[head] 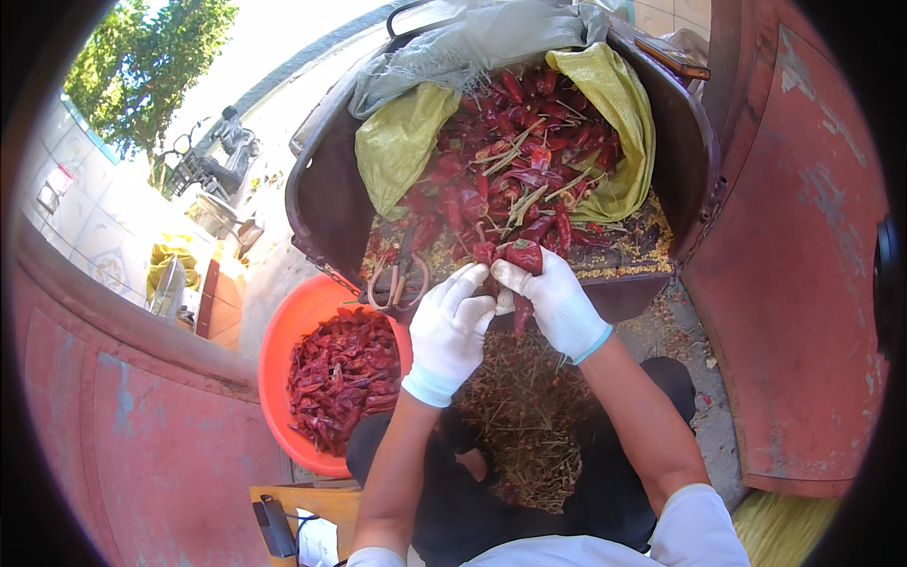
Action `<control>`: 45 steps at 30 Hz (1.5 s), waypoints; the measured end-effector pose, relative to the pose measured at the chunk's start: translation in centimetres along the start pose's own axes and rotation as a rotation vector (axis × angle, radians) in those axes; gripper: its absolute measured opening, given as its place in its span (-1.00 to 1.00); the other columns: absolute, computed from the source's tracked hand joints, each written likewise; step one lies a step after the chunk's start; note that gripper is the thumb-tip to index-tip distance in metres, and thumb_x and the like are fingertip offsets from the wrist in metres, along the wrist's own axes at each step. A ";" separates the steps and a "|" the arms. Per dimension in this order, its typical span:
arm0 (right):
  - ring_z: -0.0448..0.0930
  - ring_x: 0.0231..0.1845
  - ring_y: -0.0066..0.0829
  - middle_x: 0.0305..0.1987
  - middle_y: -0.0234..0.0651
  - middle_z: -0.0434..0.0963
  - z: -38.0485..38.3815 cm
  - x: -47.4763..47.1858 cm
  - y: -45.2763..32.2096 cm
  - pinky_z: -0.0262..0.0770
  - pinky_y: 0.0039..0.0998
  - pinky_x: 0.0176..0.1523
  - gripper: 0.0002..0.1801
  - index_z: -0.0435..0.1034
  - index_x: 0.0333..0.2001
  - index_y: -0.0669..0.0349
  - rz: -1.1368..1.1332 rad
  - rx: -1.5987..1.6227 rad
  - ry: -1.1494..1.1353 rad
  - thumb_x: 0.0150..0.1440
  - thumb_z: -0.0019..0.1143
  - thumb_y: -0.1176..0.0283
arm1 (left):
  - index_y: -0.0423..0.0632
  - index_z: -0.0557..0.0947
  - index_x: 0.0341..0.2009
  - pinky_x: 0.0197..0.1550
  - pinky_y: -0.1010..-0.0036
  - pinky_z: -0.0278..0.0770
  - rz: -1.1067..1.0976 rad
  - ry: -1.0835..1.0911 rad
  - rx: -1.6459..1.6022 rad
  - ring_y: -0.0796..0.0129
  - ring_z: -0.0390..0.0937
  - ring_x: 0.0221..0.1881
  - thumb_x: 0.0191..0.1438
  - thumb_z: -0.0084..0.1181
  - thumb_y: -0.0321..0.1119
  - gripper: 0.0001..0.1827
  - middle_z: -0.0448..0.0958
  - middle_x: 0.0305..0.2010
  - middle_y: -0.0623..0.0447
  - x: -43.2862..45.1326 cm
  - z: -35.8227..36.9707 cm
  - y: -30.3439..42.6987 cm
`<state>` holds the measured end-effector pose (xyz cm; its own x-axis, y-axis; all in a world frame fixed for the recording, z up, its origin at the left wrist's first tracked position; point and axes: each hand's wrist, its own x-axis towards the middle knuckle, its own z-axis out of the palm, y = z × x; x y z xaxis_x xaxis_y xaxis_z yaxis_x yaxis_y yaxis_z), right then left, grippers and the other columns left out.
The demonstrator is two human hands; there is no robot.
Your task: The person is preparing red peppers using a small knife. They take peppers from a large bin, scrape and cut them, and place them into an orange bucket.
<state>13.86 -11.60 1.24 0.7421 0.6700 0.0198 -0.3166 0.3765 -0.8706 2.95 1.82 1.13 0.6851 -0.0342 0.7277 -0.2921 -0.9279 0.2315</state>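
Observation:
Both hands wear white gloves and meet at the front edge of a dark metal cart bed (659,283). Between the fingertips of my left hand (451,326) is a dried red chili pepper (484,252). My right hand (556,301) grips another red chili pepper (523,255), with a red piece hanging below the fingers. Behind them a heap of red chilies (510,170) with dry stems spills from a yellow woven sack (627,120). Scissors (398,283) with looped handles lie on the bed left of my left hand.
An orange basin (273,383) of chilies stands at the left. Dry stems (531,418) are piled between the legs. A phone (672,57) rests on the cart's right rim. Red metal doors (801,298) flank both sides. A wooden stool (333,507) is at lower left.

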 end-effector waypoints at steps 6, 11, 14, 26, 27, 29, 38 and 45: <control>0.51 -0.47 -0.66 -0.37 -0.41 0.58 -0.2 -0.3 -0.4 0.47 -0.55 -0.39 -0.81 0.46 -0.12 0.32 -0.050 -0.133 0.036 0.19 0.28 0.56 | -0.09 0.71 -0.29 0.09 0.23 0.54 0.013 -0.048 -0.063 -0.01 0.60 0.04 -0.09 0.37 -0.50 -0.80 0.63 0.00 -0.09 0.6 0.0 1.2; 0.57 -0.42 -0.69 -0.33 -0.43 0.61 0.4 -1.1 -1.6 0.54 -0.57 -0.38 -0.74 0.50 -0.08 0.28 -0.077 -0.331 0.039 0.14 0.32 0.58 | -0.29 0.66 -0.10 0.01 0.48 0.54 -0.658 0.116 -0.611 0.46 0.57 -0.10 0.20 0.22 -0.39 -0.75 0.64 -0.10 0.02 -0.4 -1.5 0.6; 0.66 -0.29 -0.58 -0.27 -0.30 0.67 0.3 -1.2 -0.6 0.60 -0.48 -0.18 -0.63 0.50 -0.04 0.25 -0.258 -0.604 -0.033 0.05 0.39 0.56 | -0.30 0.60 0.05 -0.07 0.55 0.51 -0.713 0.131 -0.810 0.50 0.55 -0.20 0.19 0.26 -0.36 -0.62 0.61 -0.15 0.07 0.2 -1.2 0.5; 0.57 -0.48 -0.62 -0.36 -0.40 0.57 1.3 -2.3 -1.2 0.56 -0.52 -0.42 -0.72 0.48 -0.11 0.34 0.136 -0.253 -0.197 0.19 0.32 0.39 | -0.20 0.68 -0.26 -0.12 0.48 0.51 -0.674 0.174 -0.954 0.39 0.55 -0.24 0.05 0.37 -0.43 -0.82 0.56 -0.19 0.08 -0.1 -1.4 0.0; 0.56 -0.50 -0.62 -0.35 -0.38 0.58 0.9 -2.1 -0.5 0.56 -0.51 -0.43 -0.75 0.48 -0.12 0.34 0.157 -0.167 -0.201 0.20 0.29 0.41 | -0.17 0.69 -0.27 -0.13 0.45 0.51 -0.489 0.178 -0.667 0.35 0.55 -0.25 0.04 0.37 -0.42 -0.83 0.56 -0.21 0.07 0.1 -1.4 0.1; 0.54 -0.53 -0.60 -0.32 -0.36 0.59 0.3 -2.0 0.5 0.57 -0.50 -0.45 -0.80 0.49 -0.15 0.33 0.234 0.002 -0.189 0.22 0.26 0.43 | -0.10 0.70 -0.29 -0.16 0.40 0.52 -0.115 0.181 -0.095 0.26 0.57 -0.28 0.01 0.38 -0.39 -0.84 0.57 -0.26 0.05 0.5 -1.6 0.4; 0.51 -0.56 -0.66 -0.40 -0.44 0.58 1.6 -2.0 0.4 0.46 -0.56 -0.50 -0.79 0.51 -0.16 0.28 0.052 -0.305 -0.068 0.19 0.30 0.40 | -0.18 0.68 -0.25 -0.16 0.50 0.52 -0.677 0.282 -0.789 0.44 0.55 -0.24 0.13 0.31 -0.40 -0.86 0.63 -0.28 0.06 0.1 -0.7 1.2; 0.51 -0.43 -0.68 -0.36 -0.46 0.60 -0.3 -1.6 -0.7 0.41 -0.54 -0.37 -0.81 0.55 -0.19 0.27 0.364 0.079 -0.417 0.19 0.32 0.39 | -0.23 0.62 -0.17 -0.18 0.49 0.50 -0.834 0.210 -1.335 0.45 0.54 -0.32 0.22 0.23 -0.39 -0.83 0.63 -0.27 0.05 -0.4 -1.2 0.6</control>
<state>13.04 -13.14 1.63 0.2853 0.9560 -0.0691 -0.5640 0.1092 -0.8185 1.71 1.75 1.71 0.8786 0.4507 0.1579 -0.3257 0.3237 0.8884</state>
